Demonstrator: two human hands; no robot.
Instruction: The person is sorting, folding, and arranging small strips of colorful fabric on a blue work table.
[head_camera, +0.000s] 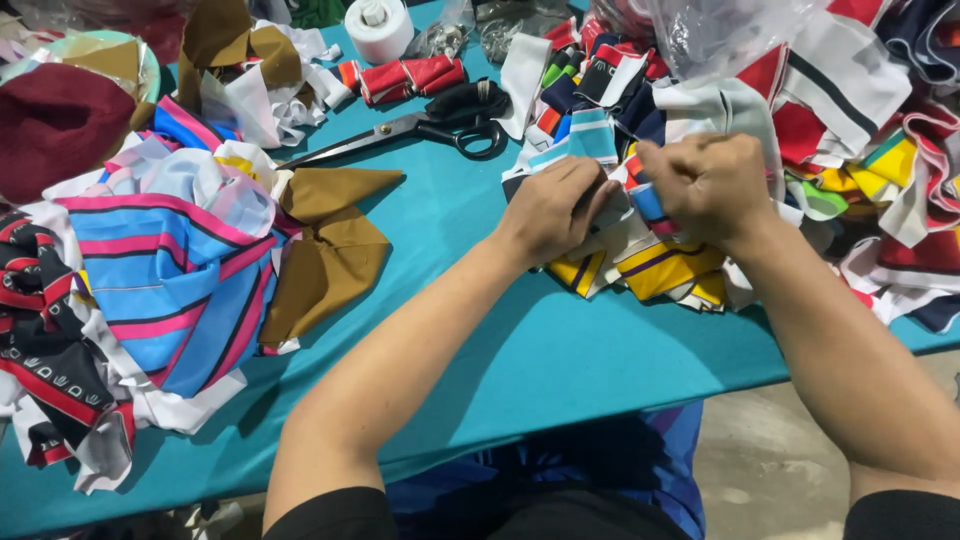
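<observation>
In the head view, both hands meet over a heap of colourful striped fabric scraps (650, 262) lying on the teal-covered desk (560, 350), towards its right side. The left hand (556, 208) has its fingers curled down and pressed onto a small folded fabric piece with blue, white and red stripes (643, 200), and the right hand (706, 184) is closed in a loose fist, pinching the same piece from the other side. The piece is crumpled and partly hidden between the hands; yellow and purple striped scraps lie just under it. Black-handled steel scissors (430, 128) rest on the desk beyond the left hand, apart from it. A large blue, pink and white striped cloth (170, 270) and brown folded fabric (330, 250) lie well to the left.
</observation>
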